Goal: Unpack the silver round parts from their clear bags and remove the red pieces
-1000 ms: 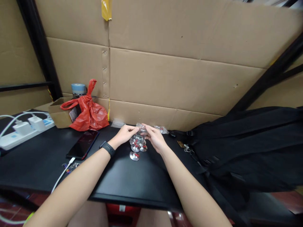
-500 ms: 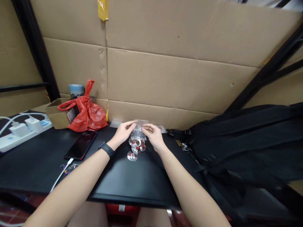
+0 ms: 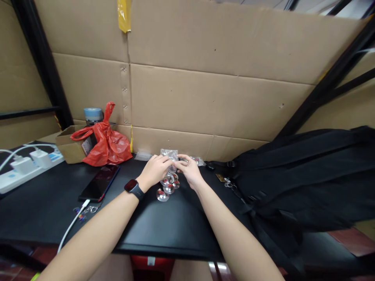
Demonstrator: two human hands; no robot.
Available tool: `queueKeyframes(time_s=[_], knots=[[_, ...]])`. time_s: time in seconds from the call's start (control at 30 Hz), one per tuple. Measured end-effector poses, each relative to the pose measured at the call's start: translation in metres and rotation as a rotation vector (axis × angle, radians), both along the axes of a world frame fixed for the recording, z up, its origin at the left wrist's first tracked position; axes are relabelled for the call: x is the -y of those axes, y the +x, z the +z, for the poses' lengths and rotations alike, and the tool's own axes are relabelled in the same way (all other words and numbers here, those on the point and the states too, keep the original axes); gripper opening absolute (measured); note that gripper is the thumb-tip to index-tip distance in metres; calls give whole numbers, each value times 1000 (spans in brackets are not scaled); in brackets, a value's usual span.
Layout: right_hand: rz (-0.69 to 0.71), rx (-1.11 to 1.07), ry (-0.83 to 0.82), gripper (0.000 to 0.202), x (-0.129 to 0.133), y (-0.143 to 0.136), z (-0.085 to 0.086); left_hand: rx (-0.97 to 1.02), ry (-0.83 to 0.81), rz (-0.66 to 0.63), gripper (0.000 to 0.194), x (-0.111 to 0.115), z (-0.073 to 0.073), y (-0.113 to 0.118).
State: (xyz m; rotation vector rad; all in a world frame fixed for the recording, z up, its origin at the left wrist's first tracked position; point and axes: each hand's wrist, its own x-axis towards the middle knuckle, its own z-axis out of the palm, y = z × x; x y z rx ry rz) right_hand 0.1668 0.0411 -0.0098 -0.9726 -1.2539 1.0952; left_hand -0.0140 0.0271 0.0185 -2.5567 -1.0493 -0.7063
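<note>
Makeshift desk nook, home or workplace hard to say from here. Creased cardboard wall (image 3: 187, 97), patched with yellow tape (image 3: 124, 15), backs black table (image 3: 170, 230); dark metal posts (image 3: 38, 62) slant at either side, like rack or bunk frame. Personal belongings mark someone's own corner: phone (image 3: 100, 182) on charging cable (image 3: 70, 226), power strip (image 3: 8, 181) loaded with white plugs (image 3: 41, 158), knotted red plastic bag (image 3: 108, 144) by small cardboard box (image 3: 68, 150), bulky black backpack (image 3: 307, 175). Reddish floor (image 3: 353, 239) shows below.

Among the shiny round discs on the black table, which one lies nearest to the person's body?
The front-left disc: it lies closest to the front edge of the table, while the other discs sit farther back.
</note>
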Motion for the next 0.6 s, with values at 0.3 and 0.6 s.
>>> queueKeyframes(time_s=[0.3, 0.6], knots=[[-279, 465, 155, 22, -26, 34, -12, -8, -218, 326, 29, -45, -16, -64], [-413, 1201, 55, 36, -28, 58, -23, -10, -288, 512, 44, -67, -47, -66]])
